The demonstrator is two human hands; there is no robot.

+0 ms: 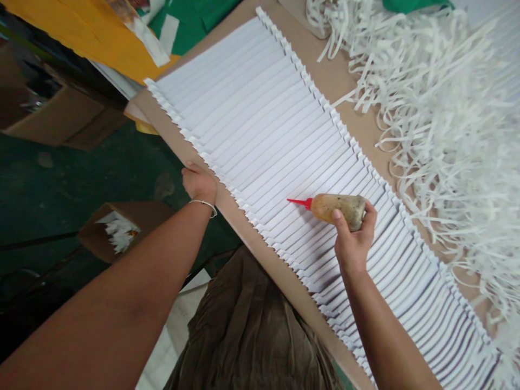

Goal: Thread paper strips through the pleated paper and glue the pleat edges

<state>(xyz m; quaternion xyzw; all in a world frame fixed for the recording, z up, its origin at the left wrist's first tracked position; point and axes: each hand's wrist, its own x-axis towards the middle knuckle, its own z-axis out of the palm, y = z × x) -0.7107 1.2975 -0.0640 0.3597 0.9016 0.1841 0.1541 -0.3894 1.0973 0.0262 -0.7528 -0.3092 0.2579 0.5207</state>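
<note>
My right hand point(354, 238) is wrapped around a glue bottle point(337, 210), a worn, yellowish squeeze bottle with a red pointed nozzle. The bottle lies nearly level above a long row of overlapping white paper strips point(260, 119), its nozzle pointing left. These strips have small folded ends along both long sides of the row. At the near edge of the brown-covered table point(231, 208), my left hand point(199, 182) is closed on the edge, its fingers curled and partly hidden. A thin bangle circles that wrist.
A large heap of narrow white strips point(439, 119) covers the table's far right side. Yellow sheets point(81, 32) and green sheets point(190, 21) lie at the upper left. Below, on the green floor, stand a cardboard box point(60, 116) and another box point(95, 233) holding white scraps.
</note>
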